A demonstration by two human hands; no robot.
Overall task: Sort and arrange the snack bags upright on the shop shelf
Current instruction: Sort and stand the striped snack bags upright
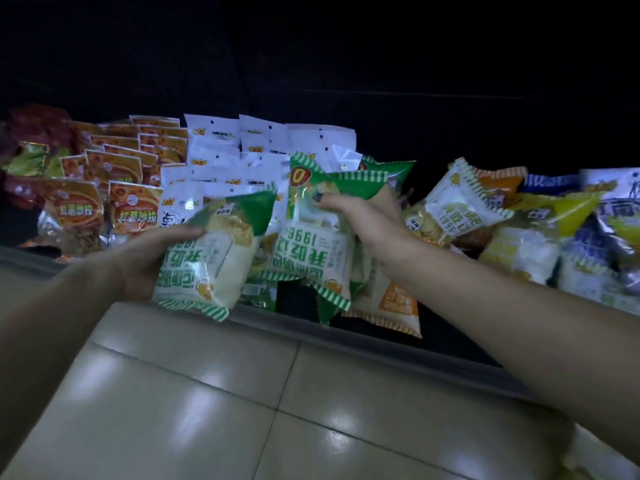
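Snack bags in green and white filled both my hands: the left hand (145,261) gripped one bag (207,258) low at the shelf edge (381,341), print upside down. My right hand (360,216) pinched a second green bag (311,237) just beside it, nearer the white packets (242,150), its long axis roughly vertical, so I judged it would go first.

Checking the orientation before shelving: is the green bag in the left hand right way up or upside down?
Upside down: the print on the green bag held by the left hand reads inverted.
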